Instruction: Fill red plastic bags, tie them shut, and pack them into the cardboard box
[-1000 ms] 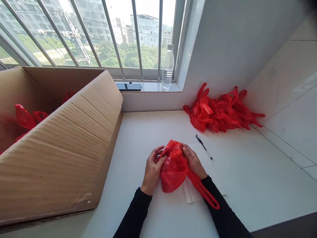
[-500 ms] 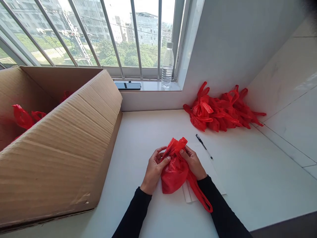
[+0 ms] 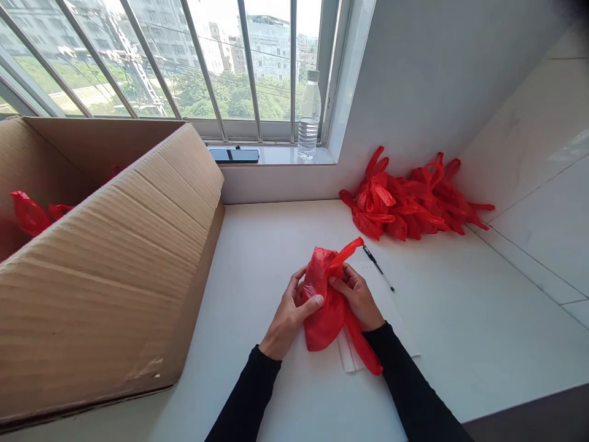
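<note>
Red bag (image 3: 322,331) held in both hands over the table (image 3: 248,264); handling judged part-way.
Left hand (image 3: 286,320): thumb across near face, fingers behind, gripping one side. Right hand (image 3: 361,305): thumb and fingers pinch the gathered part. One strap (image 3: 352,247) points up and away; another hangs near the right wrist. Bag bulges, contents hidden; knot or none, cannot tell. Paper (image 3: 350,361) beneath, pen (image 3: 380,268) just beyond. Pile (image 3: 405,205) of bunched bags by the wall (image 3: 414,92): done or waiting, cannot tell. Box (image 3: 115,282) at left, open-topped: more bags (image 3: 30,215) inside, count hidden. Bottle (image 3: 308,120) on the sill (image 3: 280,155) holds clear liquid.
</note>
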`<state>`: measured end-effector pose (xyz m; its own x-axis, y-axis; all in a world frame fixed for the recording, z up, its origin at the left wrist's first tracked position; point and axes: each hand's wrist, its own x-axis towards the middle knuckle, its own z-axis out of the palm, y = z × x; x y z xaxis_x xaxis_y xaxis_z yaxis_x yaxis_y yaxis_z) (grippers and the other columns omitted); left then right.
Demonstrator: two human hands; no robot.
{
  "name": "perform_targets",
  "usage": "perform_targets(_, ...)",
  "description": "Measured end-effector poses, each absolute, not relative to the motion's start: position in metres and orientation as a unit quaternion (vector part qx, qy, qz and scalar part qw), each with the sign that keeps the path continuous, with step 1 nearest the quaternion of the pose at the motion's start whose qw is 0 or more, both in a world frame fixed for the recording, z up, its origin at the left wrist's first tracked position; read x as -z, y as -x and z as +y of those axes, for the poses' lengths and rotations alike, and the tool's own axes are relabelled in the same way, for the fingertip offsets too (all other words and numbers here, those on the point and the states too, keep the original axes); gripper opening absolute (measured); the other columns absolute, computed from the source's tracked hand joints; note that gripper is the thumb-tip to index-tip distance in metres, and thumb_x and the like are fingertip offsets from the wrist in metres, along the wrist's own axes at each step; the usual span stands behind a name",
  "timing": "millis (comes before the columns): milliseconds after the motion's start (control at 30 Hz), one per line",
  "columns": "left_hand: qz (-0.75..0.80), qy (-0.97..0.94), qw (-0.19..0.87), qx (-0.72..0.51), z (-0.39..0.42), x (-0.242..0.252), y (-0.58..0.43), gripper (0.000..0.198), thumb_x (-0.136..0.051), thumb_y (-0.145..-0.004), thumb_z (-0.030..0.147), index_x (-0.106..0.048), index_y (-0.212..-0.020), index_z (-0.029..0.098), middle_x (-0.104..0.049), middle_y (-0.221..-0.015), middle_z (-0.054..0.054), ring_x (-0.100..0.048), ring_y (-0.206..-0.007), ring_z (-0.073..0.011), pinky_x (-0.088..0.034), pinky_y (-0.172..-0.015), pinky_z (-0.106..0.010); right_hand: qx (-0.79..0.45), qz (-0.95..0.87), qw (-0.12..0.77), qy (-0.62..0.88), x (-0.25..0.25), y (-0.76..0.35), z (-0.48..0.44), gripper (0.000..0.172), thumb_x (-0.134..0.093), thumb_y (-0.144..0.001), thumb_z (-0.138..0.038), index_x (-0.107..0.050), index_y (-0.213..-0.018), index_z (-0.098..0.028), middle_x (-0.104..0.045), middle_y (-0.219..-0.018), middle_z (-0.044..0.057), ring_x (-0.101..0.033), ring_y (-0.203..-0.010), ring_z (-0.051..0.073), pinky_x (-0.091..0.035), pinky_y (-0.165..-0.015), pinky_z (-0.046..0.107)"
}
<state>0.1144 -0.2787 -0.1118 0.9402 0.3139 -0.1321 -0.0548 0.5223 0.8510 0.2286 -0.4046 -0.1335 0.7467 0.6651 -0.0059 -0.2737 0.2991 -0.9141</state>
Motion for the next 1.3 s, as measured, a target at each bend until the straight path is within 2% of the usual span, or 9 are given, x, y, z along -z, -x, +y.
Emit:
perform_targets(67,0.134,-0.478,0.861,-0.105,-0.280,0.110,-0.114,0.073,-0.086,-0.077,0.026,-0.054,-0.142,0.029,-0.065,-0.137,-0.009,-0.063,-0.122,-0.0284,-0.051,-0.101,-0.037,-0.293,-0.188,0.785,0.512,0.133,-0.228,-0.405,0.033,-0.076,-0.085,-0.042,-0.067,-0.112,-0.026,-0.073,-0.110,0.004,-0.066,-0.100,0.024,-0.054,-0.089,0.036)
perform_targets(233,0.143,-0.455,0.869,-0.135,-0.278,0.111,-0.115,0.055,-0.069,-0.093,0.033,-0.049,-0.145,0.030,-0.066,-0.135,-0.009,-0.066,-0.116,-0.0259,-0.054,-0.093,-0.034,-0.291,-0.179,0.788,0.513,0.132,-0.229,-0.408,0.041,-0.048,-0.099,-0.058,-0.064,-0.126,-0.030,-0.072,-0.118,0.005,-0.067,-0.103,0.024,-0.055,-0.084,0.037)
perform_targets(600,0.147,-0.454,0.872,-0.109,-0.273,0.114,-0.115,0.056,-0.074,-0.090,0.034,-0.053,-0.142,0.028,-0.074,-0.114,-0.007,-0.071,-0.099,-0.0222,-0.053,-0.088,-0.032,-0.344,-0.229,0.743,0.526,0.131,-0.225,-0.407,0.034,-0.084,-0.077,-0.039,-0.072,-0.106,-0.026,-0.075,-0.104,0.003,-0.068,-0.092,0.023,-0.055,-0.085,0.037)
perform_targets(733,0.133,-0.471,0.870,-0.065,-0.274,0.112,-0.114,0.039,-0.071,-0.092,0.037,-0.067,-0.127,0.019,-0.075,-0.111,-0.010,-0.069,-0.100,-0.0253,-0.053,-0.083,-0.032,-0.302,-0.204,0.765,0.532,0.132,-0.229,-0.409,0.031,-0.082,-0.078,-0.043,-0.070,-0.099,-0.024,-0.075,-0.096,0.002,-0.066,-0.083,0.021,-0.056,-0.075,0.034)
perform_targets(867,0.134,-0.484,0.863,-0.061,-0.275,0.114,-0.114,0.036,-0.073,-0.090,0.035,-0.073,-0.119,0.015,-0.074,-0.116,-0.014,-0.067,-0.105,-0.0295,-0.054,-0.081,-0.034,-0.275,-0.179,0.783,0.529,0.130,-0.231,-0.412,0.030,-0.080,-0.081,-0.045,-0.066,-0.097,-0.024,-0.073,-0.088,0.000,-0.065,-0.076,0.019,-0.054,-0.069,0.033)
perform_targets(967,0.154,-0.485,0.854,-0.109,-0.275,0.120,-0.116,0.039,-0.072,-0.090,0.036,-0.070,-0.125,0.019,-0.073,-0.121,-0.012,-0.066,-0.109,-0.0283,-0.054,-0.084,-0.034,-0.287,-0.180,0.786,0.517,0.126,-0.228,-0.412,0.030,-0.062,-0.094,-0.052,-0.066,-0.105,-0.025,-0.073,-0.095,0.002,-0.066,-0.081,0.020,-0.054,-0.074,0.034)
perform_targets(1067,0.162,-0.486,0.844,-0.161,-0.275,0.123,-0.118,0.041,-0.072,-0.091,0.035,-0.067,-0.130,0.024,-0.071,-0.126,-0.008,-0.064,-0.114,-0.0259,-0.052,-0.092,-0.035,-0.301,-0.208,0.783,0.502,0.122,-0.224,-0.412,0.048,-0.037,-0.102,-0.061,-0.065,-0.119,-0.026,-0.070,-0.115,0.006,-0.066,-0.099,0.022,-0.054,-0.087,0.036)
perform_targets(1167,0.154,-0.491,0.838,-0.183,-0.276,0.123,-0.118,0.044,-0.072,-0.090,0.029,-0.064,-0.133,0.028,-0.069,-0.129,-0.005,-0.062,-0.118,-0.0246,-0.050,-0.097,-0.035,-0.292,-0.265,0.750,0.531,0.124,-0.223,-0.411,0.037,-0.056,-0.098,-0.053,-0.063,-0.124,-0.028,-0.067,-0.123,0.005,-0.063,-0.110,0.023,-0.051,-0.097,0.037)
perform_targets(1300,0.136,-0.501,0.838,-0.165,-0.276,0.119,-0.116,0.044,-0.070,-0.091,0.025,-0.063,-0.134,0.028,-0.067,-0.132,-0.006,-0.059,-0.122,-0.0259,-0.050,-0.097,-0.036,-0.255,-0.277,0.728,0.573,0.129,-0.226,-0.411,0.034,-0.074,-0.089,-0.036,-0.065,-0.121,-0.027,-0.070,-0.113,0.003,-0.063,-0.107,0.022,-0.051,-0.097,0.038)
